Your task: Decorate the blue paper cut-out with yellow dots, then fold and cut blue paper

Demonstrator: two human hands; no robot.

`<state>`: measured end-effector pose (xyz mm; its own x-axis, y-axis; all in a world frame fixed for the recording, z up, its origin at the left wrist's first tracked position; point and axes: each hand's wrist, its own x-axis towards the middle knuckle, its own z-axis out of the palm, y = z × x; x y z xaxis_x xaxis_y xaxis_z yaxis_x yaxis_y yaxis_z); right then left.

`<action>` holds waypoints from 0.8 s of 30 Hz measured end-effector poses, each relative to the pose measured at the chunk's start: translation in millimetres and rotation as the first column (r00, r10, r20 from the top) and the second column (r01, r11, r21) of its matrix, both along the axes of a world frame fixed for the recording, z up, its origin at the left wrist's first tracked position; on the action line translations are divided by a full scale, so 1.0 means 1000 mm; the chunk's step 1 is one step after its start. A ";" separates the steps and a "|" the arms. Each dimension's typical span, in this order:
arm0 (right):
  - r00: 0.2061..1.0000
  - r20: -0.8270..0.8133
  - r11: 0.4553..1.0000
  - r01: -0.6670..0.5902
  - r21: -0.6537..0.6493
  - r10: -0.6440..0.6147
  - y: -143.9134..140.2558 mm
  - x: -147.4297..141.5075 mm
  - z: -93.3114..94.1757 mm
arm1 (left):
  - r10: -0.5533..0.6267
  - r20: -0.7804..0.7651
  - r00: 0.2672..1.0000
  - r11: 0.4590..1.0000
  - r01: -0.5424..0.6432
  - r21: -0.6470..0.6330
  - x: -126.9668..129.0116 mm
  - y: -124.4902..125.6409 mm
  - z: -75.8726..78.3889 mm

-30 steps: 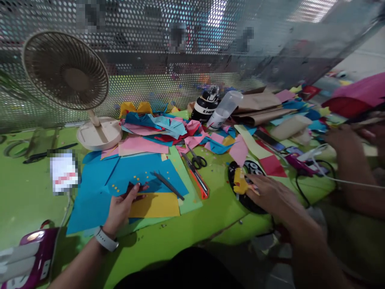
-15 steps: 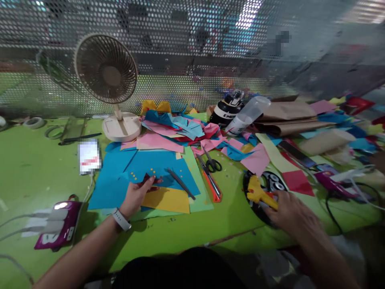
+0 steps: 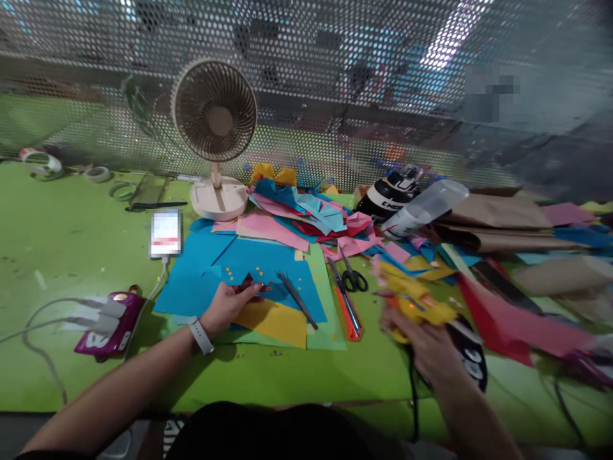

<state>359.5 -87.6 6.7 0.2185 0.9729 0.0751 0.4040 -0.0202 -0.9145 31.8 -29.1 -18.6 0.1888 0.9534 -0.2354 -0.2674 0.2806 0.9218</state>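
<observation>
Perforated metal mesh [image 3: 335, 96] backs a green bench [image 3: 71, 243] strewn with craft paper. At the far left, tape rolls [image 3: 43, 163] lie near the mesh, and nearer the person a magenta power strip [image 3: 112, 322] sits with white plugs in it. A phone [image 3: 165, 234] lies beside blue paper sheets [image 3: 205, 268], and a beige desk fan [image 3: 215, 121] stands upright behind them.

The left hand [image 3: 225, 308], a white watch on its wrist, reaches forward with the forearm low over the bench; thumb and fingertips pinch a small dark red paper piece [image 3: 251, 285] that rests on the blue sheets, just above a yellow sheet [image 3: 275, 319]. A dark strip-like tool [image 3: 297, 300] lies slantwise just right of it.

Further right lie scissors [image 3: 353, 278] and an orange utility knife [image 3: 348, 311], side by side. The right hand [image 3: 426, 345] is blurred; it is closed around a yellow glue gun [image 3: 416, 306], raised just above the bench, with a black cord [image 3: 412, 396] trailing beneath. A black-and-white bottle [image 3: 390, 195] and a tipped clear tumbler [image 3: 426, 207] sit beyond, then brown paper [image 3: 502, 217] and red paper [image 3: 502, 319].
</observation>
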 end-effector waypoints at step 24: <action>0.903 -0.194 0.837 -0.429 -0.340 0.384 0.029 -0.099 -0.023 | -0.010 -0.012 1.000 1.000 0.010 0.013 0.003 -0.003 0.007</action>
